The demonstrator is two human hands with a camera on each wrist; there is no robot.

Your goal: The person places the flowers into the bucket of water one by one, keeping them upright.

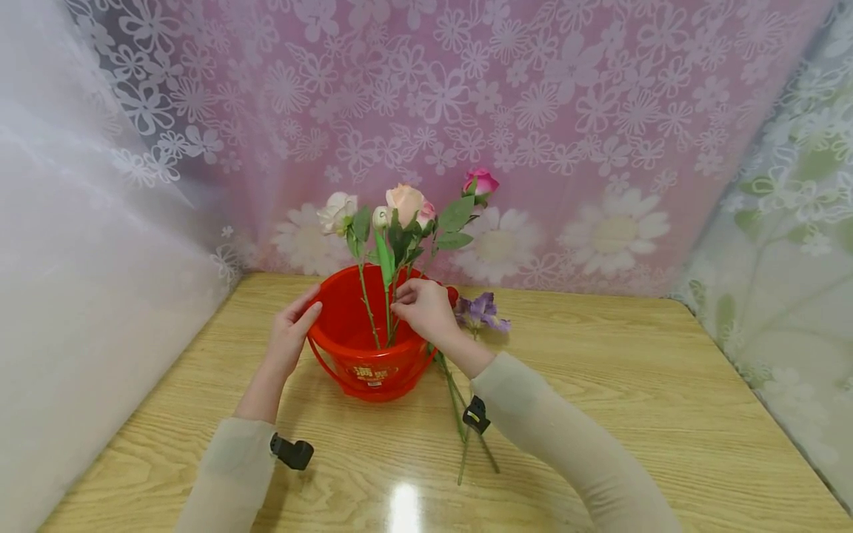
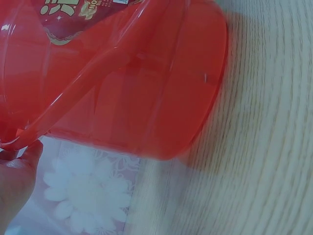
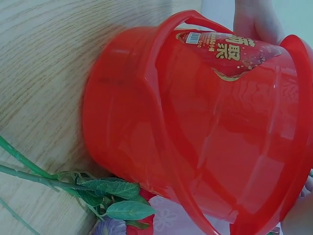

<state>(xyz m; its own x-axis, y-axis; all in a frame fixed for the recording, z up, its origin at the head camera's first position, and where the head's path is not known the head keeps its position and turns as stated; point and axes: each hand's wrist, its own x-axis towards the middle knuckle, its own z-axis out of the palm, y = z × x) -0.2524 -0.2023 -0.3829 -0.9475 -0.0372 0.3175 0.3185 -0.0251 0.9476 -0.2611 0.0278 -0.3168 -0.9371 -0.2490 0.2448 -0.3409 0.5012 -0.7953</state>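
A red plastic bucket (image 1: pixel 375 377) stands on the table with several artificial flowers upright in it. My left hand (image 1: pixel 291 329) grips its left rim, thumb over the edge; in the left wrist view the fingers (image 2: pixel 32 154) show by the rim. My right hand (image 1: pixel 426 307) reaches over the right rim and pinches a flower stem inside; which bloom that stem bears is hard to tell. Above the bucket are a white rose (image 1: pixel 338 212), a white tulip bud (image 1: pixel 380 217), a peach rose (image 1: pixel 404 203), a pink rose partly behind it and a magenta rose (image 1: pixel 481 182).
Right of the bucket, a purple flower (image 1: pixel 485 312) and a red one (image 1: pixel 453 296) lie on the wooden table (image 1: pixel 600 385), their stems (image 1: pixel 466 444) pointing toward me. The bucket's handle (image 3: pixel 159 122) hangs down its front. A flowered curtain (image 1: pixel 426 96) hangs behind.
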